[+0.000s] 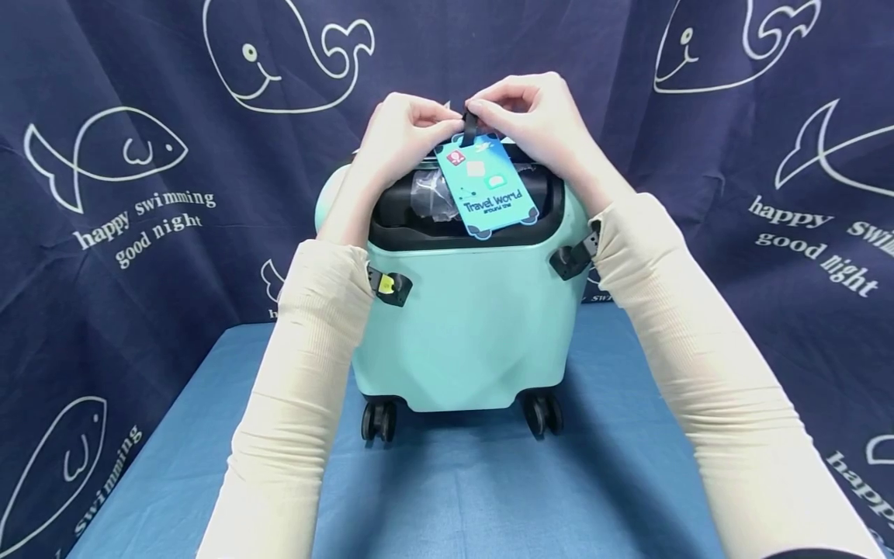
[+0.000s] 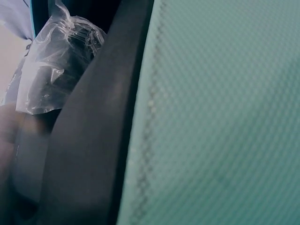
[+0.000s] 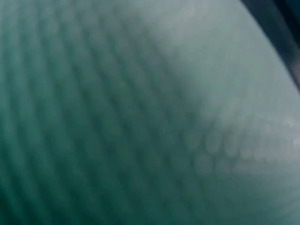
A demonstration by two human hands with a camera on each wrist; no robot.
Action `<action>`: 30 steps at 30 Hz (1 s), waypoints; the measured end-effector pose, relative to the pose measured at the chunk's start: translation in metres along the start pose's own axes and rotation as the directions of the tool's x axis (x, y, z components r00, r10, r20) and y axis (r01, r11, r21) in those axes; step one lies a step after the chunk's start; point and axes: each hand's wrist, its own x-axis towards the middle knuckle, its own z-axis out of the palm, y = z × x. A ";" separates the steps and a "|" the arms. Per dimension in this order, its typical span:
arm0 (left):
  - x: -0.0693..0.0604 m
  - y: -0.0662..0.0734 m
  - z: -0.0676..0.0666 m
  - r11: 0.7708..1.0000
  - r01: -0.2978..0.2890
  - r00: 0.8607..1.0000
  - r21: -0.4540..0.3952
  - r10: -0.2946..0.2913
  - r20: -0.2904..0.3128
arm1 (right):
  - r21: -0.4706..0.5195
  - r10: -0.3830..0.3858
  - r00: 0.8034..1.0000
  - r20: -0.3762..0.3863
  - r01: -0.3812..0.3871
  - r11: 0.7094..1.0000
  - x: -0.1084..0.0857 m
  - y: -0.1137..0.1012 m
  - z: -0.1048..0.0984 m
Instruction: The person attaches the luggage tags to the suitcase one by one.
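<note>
A mint-green suitcase (image 1: 464, 326) with black wheels stands upright in the middle of the head view. Above its black top recess hangs a blue luggage tag (image 1: 489, 190) printed "Travel World", on a short black strap (image 1: 469, 129). My left hand (image 1: 405, 136) pinches the strap between thumb and fingers from the left. From the right, my right hand (image 1: 538, 116) pinches the strap's upper part. Clear plastic wrap (image 2: 61, 65) covers part of the handle in the left wrist view. The right wrist view shows only blurred green suitcase shell (image 3: 117, 117).
The suitcase stands on a blue cloth-covered table (image 1: 447, 489). Behind it hangs a dark blue curtain (image 1: 433, 46) with white whale and fish drawings. Small black wrist cameras (image 1: 396, 289) sit at both cuffs, close to the suitcase's front.
</note>
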 end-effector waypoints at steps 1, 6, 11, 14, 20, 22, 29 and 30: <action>0.000 0.000 0.000 1.000 0.000 1.000 0.000 0.000 -0.002 | -0.006 0.000 1.000 0.003 0.000 1.000 0.000 0.000 0.000; 0.001 0.000 0.001 0.999 0.013 1.000 -0.034 -0.013 0.010 | -0.063 -0.006 1.000 -0.002 0.006 0.998 0.001 0.001 0.000; -0.001 0.000 0.000 0.997 0.037 0.999 -0.074 -0.034 0.032 | -0.079 -0.007 1.000 -0.016 0.006 0.997 0.001 0.002 0.000; -0.002 0.002 -0.001 0.995 0.049 0.998 -0.089 -0.046 0.042 | -0.056 -0.002 1.000 -0.023 0.001 0.998 0.001 0.001 0.000; -0.004 0.003 -0.001 0.991 0.062 0.996 -0.115 -0.055 0.065 | -0.039 -0.020 0.999 -0.044 0.018 0.999 0.001 0.002 0.000; -0.004 0.004 -0.001 0.991 0.062 0.996 -0.117 -0.055 0.069 | -0.036 -0.028 0.998 -0.051 0.026 0.999 0.000 0.002 -0.001; -0.005 0.004 -0.002 0.994 0.058 0.996 -0.090 -0.052 0.067 | 0.014 -0.034 0.998 -0.053 0.035 0.999 0.000 0.002 -0.002; -0.005 0.004 -0.002 0.994 0.061 0.996 -0.086 -0.056 0.066 | 0.029 -0.026 0.999 -0.045 0.028 0.999 0.000 0.002 -0.001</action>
